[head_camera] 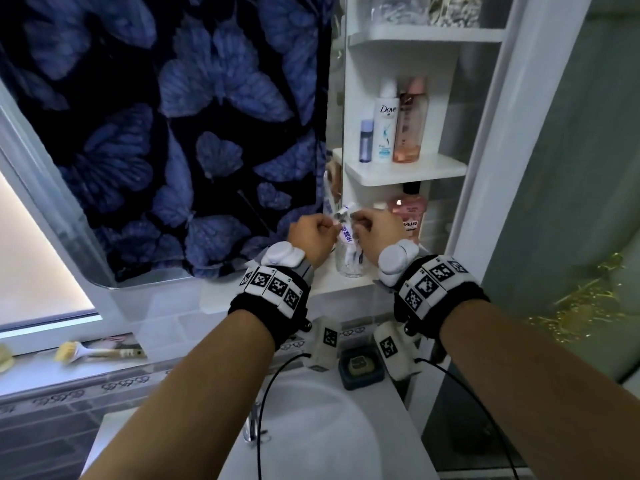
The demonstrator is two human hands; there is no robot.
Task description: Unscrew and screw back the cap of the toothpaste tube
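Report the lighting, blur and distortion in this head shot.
Head view: bright washed-out window at left, dim bluish light elsewhere; wide-angle bending curves the shelf unit and wall edges; the left hand, right hand and toothpaste tube look soft, fine print unreadable; the cap is indistinct.

"Dove" on white btl (385,129), "SHUANG" on pink btl (408,216)

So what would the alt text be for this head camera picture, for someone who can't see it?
Two hands, left and right, hold a toothpaste tube standing in a clear glass on a bathroom shelf above a white sink. Both wrists wear black bands with square markers. Bottles stand on the shelves behind.
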